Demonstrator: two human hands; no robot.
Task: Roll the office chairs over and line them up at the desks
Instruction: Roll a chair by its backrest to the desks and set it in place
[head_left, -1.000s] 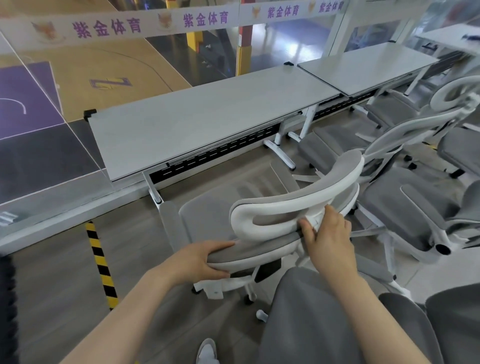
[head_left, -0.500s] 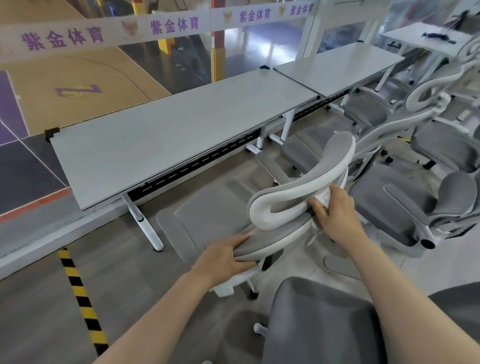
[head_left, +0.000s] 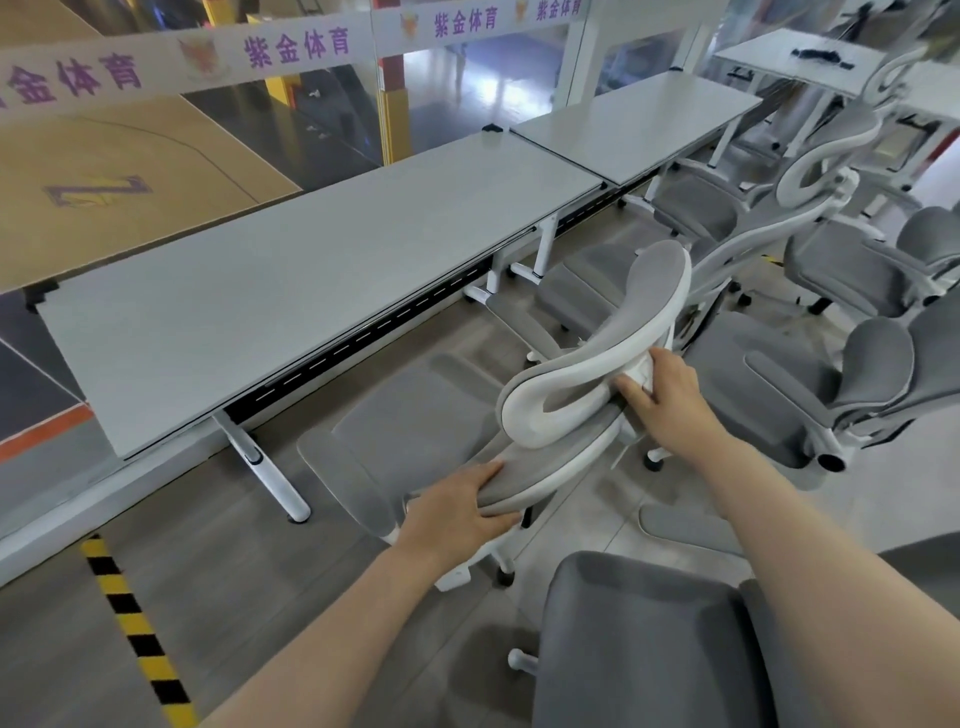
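Note:
A grey office chair (head_left: 415, 431) with a white frame faces the long grey desk (head_left: 291, 270), its seat close to the desk's front edge. My left hand (head_left: 457, 512) grips the top edge of the chair's grey backrest. My right hand (head_left: 662, 389) grips the white headrest frame (head_left: 550, 410) from behind. The chair's wheels are mostly hidden under the seat and my arms.
A second desk (head_left: 639, 124) joins on the right, with chairs (head_left: 691, 202) at it. Several more grey chairs (head_left: 779, 384) crowd the right side. Another chair seat (head_left: 644, 634) is just in front of me. Black-yellow floor tape (head_left: 130, 623) lies at the left.
The chair has rolled forward and to the right along the desk, and my arms have stretched out with it. Both hands keep their hold.

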